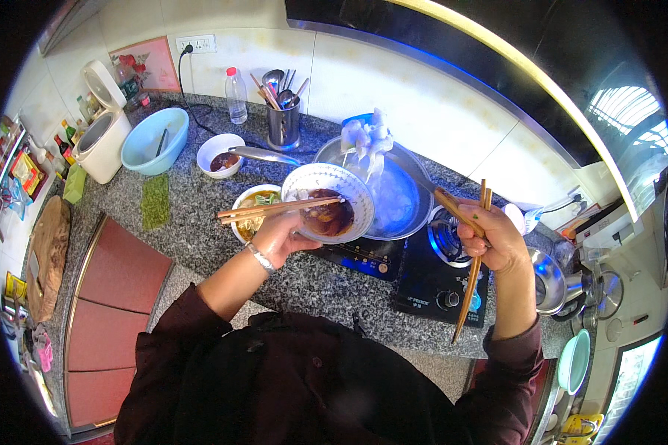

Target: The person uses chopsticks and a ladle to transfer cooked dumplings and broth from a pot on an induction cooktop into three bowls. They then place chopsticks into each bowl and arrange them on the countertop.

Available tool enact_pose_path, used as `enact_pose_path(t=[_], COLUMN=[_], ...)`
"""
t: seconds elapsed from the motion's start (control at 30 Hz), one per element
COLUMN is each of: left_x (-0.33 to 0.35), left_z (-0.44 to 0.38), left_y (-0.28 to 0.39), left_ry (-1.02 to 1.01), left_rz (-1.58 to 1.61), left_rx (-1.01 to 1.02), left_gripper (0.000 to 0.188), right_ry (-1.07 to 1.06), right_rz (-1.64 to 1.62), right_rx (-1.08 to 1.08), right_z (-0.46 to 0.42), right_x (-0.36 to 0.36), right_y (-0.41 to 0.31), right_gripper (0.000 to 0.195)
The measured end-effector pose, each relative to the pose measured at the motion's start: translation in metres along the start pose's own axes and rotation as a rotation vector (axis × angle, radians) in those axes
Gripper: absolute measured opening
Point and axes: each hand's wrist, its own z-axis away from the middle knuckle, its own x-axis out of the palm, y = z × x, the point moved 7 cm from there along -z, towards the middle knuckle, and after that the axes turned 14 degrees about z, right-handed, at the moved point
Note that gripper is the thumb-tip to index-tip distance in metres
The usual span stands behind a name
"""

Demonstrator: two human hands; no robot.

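Note:
My left hand [281,233] grips a patterned white bowl [362,206] from its near left side. Dark brown sauce [328,214] lies in this tilted bowl, and a pair of wooden chopsticks [256,209] rests across its rim and my left hand. In my right hand [495,236] are the wooden handle [451,206] of a metal utensil and a second pair of long chopsticks [472,289] pointing down. The utensil's head reaches over a wide pan [417,222] of cloudy liquid. Pale, limp food [366,139], perhaps wontons, is raised above the pan; what supports it is unclear.
A white bowl of soup with greens [247,225] stands partly behind my left hand. Farther left are a small sauce bowl [220,146] and a blue basin [170,130]. A utensil holder [284,125] stands behind. The gas burner [448,239] lies below my right hand.

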Motion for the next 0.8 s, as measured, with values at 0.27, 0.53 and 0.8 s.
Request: enact_pose_path(t=[0.27,0.53,0.8], left_x=[0.01,0.002,-0.002], left_z=[-0.031,-0.034,-0.032], left_y=[-0.007,-0.019,-0.022], left_ry=[0.027,-0.003,-0.038], left_rz=[0.035,0.075,0.055], left_rx=[0.007,0.006,0.01], left_gripper=[0.041,0.035,0.043], right_ry=[0.072,0.059,0.263], right_rz=[0.112,0.418,0.714], right_rx=[0.019,0.043,-0.053], right_z=[0.029,0.04,0.056], right_x=[0.01,0.018,0.009], right_y=[0.011,0.04,0.045], right_gripper=[0.036,0.037,0.042])
